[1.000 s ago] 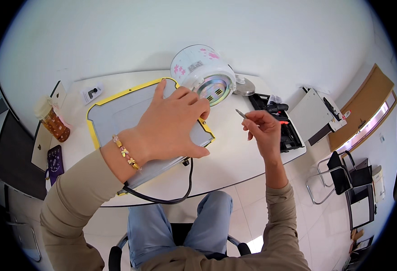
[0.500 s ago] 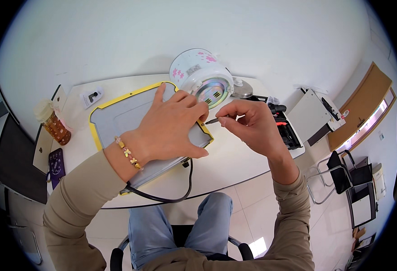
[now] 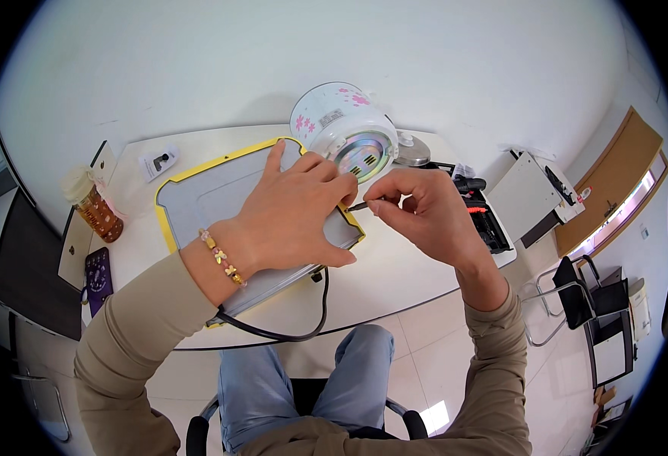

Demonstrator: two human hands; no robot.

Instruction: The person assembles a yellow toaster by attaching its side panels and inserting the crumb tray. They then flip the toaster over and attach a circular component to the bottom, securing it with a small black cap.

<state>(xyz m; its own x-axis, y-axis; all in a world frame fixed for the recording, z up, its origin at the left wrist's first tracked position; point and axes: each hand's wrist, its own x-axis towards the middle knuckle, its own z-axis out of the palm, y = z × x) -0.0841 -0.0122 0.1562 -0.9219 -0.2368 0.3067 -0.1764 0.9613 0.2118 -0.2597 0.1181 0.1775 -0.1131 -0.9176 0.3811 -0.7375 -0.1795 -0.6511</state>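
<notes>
A flat grey panel with a yellow rim [image 3: 211,162] lies slantwise on the white table, a black cable-like loop [image 3: 324,304] curving out from its near side. Across the panel rests my left hand [image 3: 292,205], fingers spread, its fingertips at the right-hand rim. My right hand [image 3: 417,213] pinches a thin dark pointed tool [image 3: 358,206], which may be a small screwdriver or bit. The tool's tip meets the yellow rim close to my left fingertips; whether it sits in a screw or slot is too small to tell.
A white rice cooker with pink flowers [image 3: 341,114] lies tipped behind the panel, beside a metal lid [image 3: 411,150]. A black tray of tools [image 3: 490,224] stands right. Left are a drink bottle [image 3: 98,213], a purple pouch [image 3: 98,280] and a small packet [image 3: 158,163].
The whole view has shifted slightly. Relative to the panel, my right hand and the tool tip have come a little closer to the yellow rim. My left hand stays in place.
</notes>
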